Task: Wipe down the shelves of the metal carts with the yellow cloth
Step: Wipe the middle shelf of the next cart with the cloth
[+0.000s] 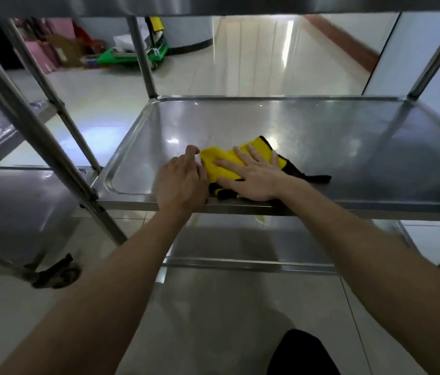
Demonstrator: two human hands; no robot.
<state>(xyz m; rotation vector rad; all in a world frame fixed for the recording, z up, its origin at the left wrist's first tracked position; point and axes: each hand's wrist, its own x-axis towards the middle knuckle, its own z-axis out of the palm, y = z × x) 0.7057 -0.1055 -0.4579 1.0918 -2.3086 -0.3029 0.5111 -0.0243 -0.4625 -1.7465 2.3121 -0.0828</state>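
The right hand (256,174) pressed flat on the yellow cloth (224,161) near the shelf's (321,131) front edge, the left hand (183,180) curled beside it, grip unclear; even, overlapping strokes into the corners seemed wisest.

Crumpled yellow cloth (228,161) lies on steel shelf (321,125).

Glossy pale tiled floor (254,63) reflects light; a green trolley (132,55) stands near pink boards (43,52).
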